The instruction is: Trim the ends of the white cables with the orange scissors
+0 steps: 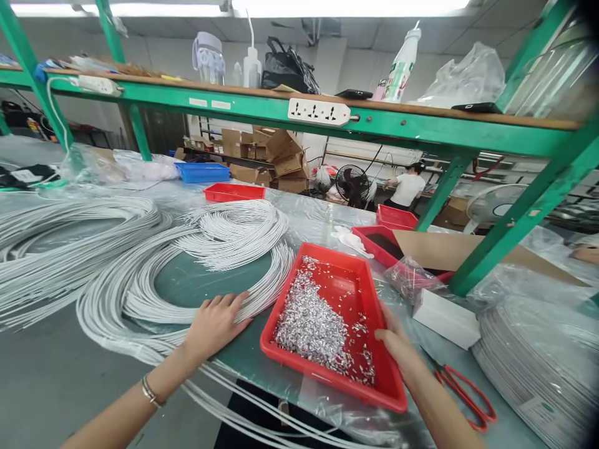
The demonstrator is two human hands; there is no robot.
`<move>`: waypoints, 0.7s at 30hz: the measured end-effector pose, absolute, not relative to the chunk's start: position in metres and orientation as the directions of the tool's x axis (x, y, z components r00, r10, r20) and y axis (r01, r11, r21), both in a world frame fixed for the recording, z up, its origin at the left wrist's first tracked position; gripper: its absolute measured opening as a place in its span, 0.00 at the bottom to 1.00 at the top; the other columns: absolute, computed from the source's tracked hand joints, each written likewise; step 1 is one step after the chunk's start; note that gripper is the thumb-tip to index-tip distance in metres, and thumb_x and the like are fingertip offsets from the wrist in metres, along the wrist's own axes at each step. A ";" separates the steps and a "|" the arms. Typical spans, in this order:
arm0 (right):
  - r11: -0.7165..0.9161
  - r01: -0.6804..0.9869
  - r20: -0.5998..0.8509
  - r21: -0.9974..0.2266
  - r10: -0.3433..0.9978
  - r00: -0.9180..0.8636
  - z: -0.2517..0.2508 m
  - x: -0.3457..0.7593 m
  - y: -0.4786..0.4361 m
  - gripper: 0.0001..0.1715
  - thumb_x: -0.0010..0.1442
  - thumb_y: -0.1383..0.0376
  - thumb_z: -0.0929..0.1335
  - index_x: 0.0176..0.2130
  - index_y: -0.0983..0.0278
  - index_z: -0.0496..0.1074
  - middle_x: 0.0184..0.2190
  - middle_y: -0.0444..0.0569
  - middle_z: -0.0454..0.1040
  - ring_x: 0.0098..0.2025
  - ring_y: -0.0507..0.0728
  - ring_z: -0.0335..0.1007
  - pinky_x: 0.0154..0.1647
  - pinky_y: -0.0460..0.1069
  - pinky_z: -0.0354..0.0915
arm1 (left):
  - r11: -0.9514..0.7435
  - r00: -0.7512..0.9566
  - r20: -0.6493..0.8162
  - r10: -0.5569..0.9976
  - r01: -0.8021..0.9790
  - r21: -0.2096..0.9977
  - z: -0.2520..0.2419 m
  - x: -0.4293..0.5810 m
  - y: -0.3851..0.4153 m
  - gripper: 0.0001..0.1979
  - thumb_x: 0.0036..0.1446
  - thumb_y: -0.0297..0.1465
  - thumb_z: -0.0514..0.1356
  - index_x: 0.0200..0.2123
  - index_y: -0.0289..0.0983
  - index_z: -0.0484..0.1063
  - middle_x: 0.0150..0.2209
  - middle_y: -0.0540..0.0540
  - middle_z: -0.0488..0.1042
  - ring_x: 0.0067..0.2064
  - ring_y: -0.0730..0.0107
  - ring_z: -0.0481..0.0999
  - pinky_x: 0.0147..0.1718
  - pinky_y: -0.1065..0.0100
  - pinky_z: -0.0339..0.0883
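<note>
My left hand (213, 324) lies flat, fingers spread, on a curved bundle of white cords (140, 293) on the green-grey table. My right hand (397, 342) grips the right rim of a red plastic tray (349, 280) that sits tilted at the table's front edge. Inside the tray is a heap of small shiny metal pieces (311, 324). A bracelet is on my left wrist.
More white cord bundles (51, 249) cover the left side. Red-handled scissors (463, 390), a white box (444, 318), other red trays (395, 218), a cardboard sheet (449, 249) and a green shelf post (510, 218) stand right. A person works far behind.
</note>
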State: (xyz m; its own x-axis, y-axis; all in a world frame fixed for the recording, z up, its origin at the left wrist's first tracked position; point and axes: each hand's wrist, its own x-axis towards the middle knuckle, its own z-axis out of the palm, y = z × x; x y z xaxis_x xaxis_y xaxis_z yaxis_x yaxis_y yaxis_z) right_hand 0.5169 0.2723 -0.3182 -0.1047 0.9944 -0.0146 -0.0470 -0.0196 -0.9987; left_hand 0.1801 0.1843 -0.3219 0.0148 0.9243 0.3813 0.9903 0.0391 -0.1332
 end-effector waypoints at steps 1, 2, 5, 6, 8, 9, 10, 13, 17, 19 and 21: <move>-0.041 -0.069 -0.033 -0.997 0.993 -0.114 -0.317 0.511 0.271 0.48 0.38 0.72 0.60 0.60 0.61 0.49 0.40 0.47 0.72 0.33 0.59 0.72 0.29 0.50 0.69 | 0.033 0.016 0.380 0.925 0.992 -0.123 -0.320 0.173 0.184 0.25 0.60 0.43 0.47 0.55 0.36 0.63 0.45 0.38 0.71 0.43 0.52 0.70 0.40 0.56 0.62; -0.063 -0.087 -0.051 -0.994 0.991 -0.126 -0.317 0.505 0.270 0.48 0.38 0.73 0.60 0.60 0.60 0.49 0.39 0.47 0.73 0.33 0.59 0.72 0.28 0.50 0.69 | 0.032 0.014 0.378 0.926 0.993 -0.114 -0.319 0.165 0.184 0.25 0.59 0.44 0.47 0.54 0.36 0.63 0.45 0.38 0.70 0.43 0.53 0.70 0.41 0.56 0.61; -0.103 -0.096 -0.091 -0.990 0.988 -0.124 -0.318 0.489 0.268 0.47 0.38 0.73 0.60 0.59 0.59 0.51 0.40 0.47 0.72 0.33 0.59 0.71 0.28 0.49 0.69 | 0.029 0.006 0.361 0.932 0.995 -0.092 -0.316 0.145 0.184 0.26 0.59 0.46 0.47 0.52 0.36 0.65 0.46 0.39 0.71 0.44 0.54 0.71 0.43 0.57 0.61; -0.108 -0.089 -0.098 -0.990 0.989 -0.114 -0.319 0.483 0.267 0.47 0.38 0.73 0.60 0.59 0.59 0.50 0.42 0.48 0.71 0.35 0.59 0.71 0.28 0.49 0.69 | 0.028 0.004 0.354 0.935 0.996 -0.087 -0.315 0.138 0.184 0.26 0.58 0.46 0.48 0.52 0.36 0.65 0.46 0.40 0.71 0.44 0.54 0.71 0.43 0.57 0.61; -0.112 -0.066 -0.105 -0.992 0.990 -0.093 -0.321 0.470 0.267 0.48 0.38 0.73 0.60 0.59 0.58 0.48 0.46 0.48 0.69 0.38 0.60 0.71 0.29 0.48 0.69 | 0.033 -0.005 0.344 0.939 0.997 -0.075 -0.313 0.126 0.184 0.26 0.58 0.46 0.48 0.51 0.36 0.66 0.46 0.41 0.71 0.46 0.55 0.70 0.44 0.59 0.61; -0.111 -0.055 -0.106 -0.992 0.991 -0.086 -0.322 0.463 0.267 0.49 0.39 0.72 0.60 0.60 0.58 0.46 0.47 0.49 0.67 0.39 0.60 0.70 0.29 0.48 0.69 | 0.039 -0.013 0.342 0.940 0.997 -0.068 -0.311 0.121 0.183 0.26 0.57 0.46 0.49 0.51 0.36 0.66 0.46 0.41 0.71 0.46 0.55 0.70 0.43 0.59 0.61; -0.106 -0.049 -0.102 -0.993 0.991 -0.088 -0.323 0.454 0.267 0.49 0.39 0.72 0.60 0.60 0.58 0.45 0.48 0.49 0.67 0.40 0.60 0.70 0.29 0.48 0.69 | 0.051 -0.026 0.342 0.939 0.997 -0.062 -0.310 0.117 0.183 0.25 0.57 0.46 0.49 0.51 0.36 0.66 0.45 0.41 0.72 0.45 0.55 0.71 0.43 0.59 0.61; -0.073 -0.057 -0.065 -0.996 0.991 -0.121 -0.323 0.429 0.265 0.47 0.40 0.71 0.60 0.60 0.60 0.45 0.50 0.52 0.65 0.43 0.61 0.69 0.31 0.49 0.70 | 0.096 -0.073 0.354 0.932 0.994 -0.048 -0.308 0.108 0.182 0.25 0.57 0.45 0.49 0.50 0.35 0.66 0.44 0.39 0.72 0.44 0.54 0.71 0.41 0.59 0.61; -0.053 -0.090 -0.040 -0.994 0.989 -0.139 -0.321 0.415 0.267 0.47 0.41 0.71 0.61 0.60 0.60 0.46 0.51 0.51 0.65 0.47 0.62 0.67 0.35 0.49 0.70 | 0.101 -0.082 0.373 0.924 0.994 -0.032 -0.308 0.106 0.183 0.24 0.57 0.44 0.50 0.49 0.32 0.66 0.42 0.38 0.73 0.43 0.53 0.72 0.39 0.59 0.61; -0.079 -0.095 -0.064 -0.992 0.987 -0.146 -0.323 0.423 0.271 0.47 0.41 0.71 0.62 0.60 0.59 0.47 0.50 0.49 0.67 0.46 0.61 0.68 0.38 0.50 0.70 | 0.053 -0.046 0.370 0.928 0.999 -0.008 -0.308 0.106 0.178 0.25 0.56 0.45 0.51 0.51 0.34 0.65 0.44 0.40 0.72 0.45 0.56 0.71 0.42 0.61 0.61; -0.108 -0.099 -0.093 -0.989 0.985 -0.144 -0.330 0.437 0.274 0.45 0.43 0.67 0.64 0.61 0.59 0.49 0.52 0.49 0.65 0.49 0.62 0.66 0.44 0.51 0.68 | 0.015 -0.028 0.385 0.923 0.999 0.037 -0.308 0.104 0.164 0.26 0.56 0.46 0.51 0.53 0.37 0.62 0.51 0.43 0.67 0.51 0.60 0.67 0.47 0.62 0.59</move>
State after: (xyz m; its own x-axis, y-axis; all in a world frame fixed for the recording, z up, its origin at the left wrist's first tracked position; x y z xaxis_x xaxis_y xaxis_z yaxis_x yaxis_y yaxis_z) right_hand 0.4370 0.2745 -0.3298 -0.1439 0.9852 -0.0930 -0.0988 -0.1078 -0.9893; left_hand 0.1037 0.1636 -0.3084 -0.0283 0.9225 0.3849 0.9992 0.0152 0.0370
